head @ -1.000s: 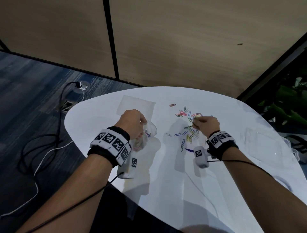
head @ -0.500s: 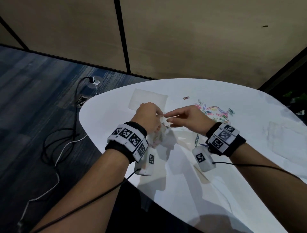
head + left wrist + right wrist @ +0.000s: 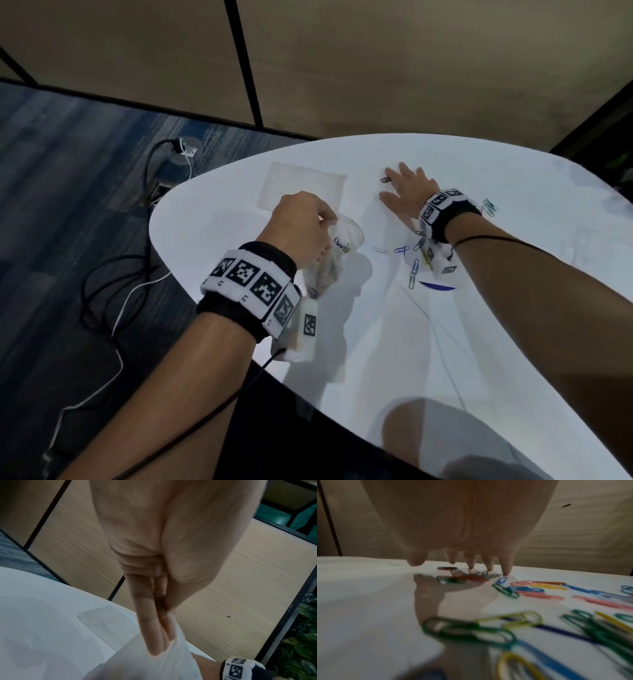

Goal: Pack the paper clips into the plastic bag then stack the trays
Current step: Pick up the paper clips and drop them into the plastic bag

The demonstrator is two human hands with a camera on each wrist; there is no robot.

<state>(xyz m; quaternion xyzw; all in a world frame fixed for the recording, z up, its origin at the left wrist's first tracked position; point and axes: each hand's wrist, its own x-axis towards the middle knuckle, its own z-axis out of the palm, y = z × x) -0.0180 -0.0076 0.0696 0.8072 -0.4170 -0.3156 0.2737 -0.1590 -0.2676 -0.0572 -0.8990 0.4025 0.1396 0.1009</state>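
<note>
My left hand pinches the rim of a clear plastic bag and holds it up off the white table; several coloured clips show inside. In the left wrist view the fingers clamp the bag at its edge. My right hand is spread flat, reaching toward the far side of the table next to a dark paper clip. In the right wrist view the right hand has its fingertips down by red and green clips. Loose clips lie under the right wrist.
A clear tray lies flat at the far left of the table, seen also as a tray in the left wrist view. More clips lie right of the wrist. Cables run across the floor on the left.
My right hand left the bag's mouth, moved out across the table to the far clips and spread flat. The left hand kept hold of the bag.
</note>
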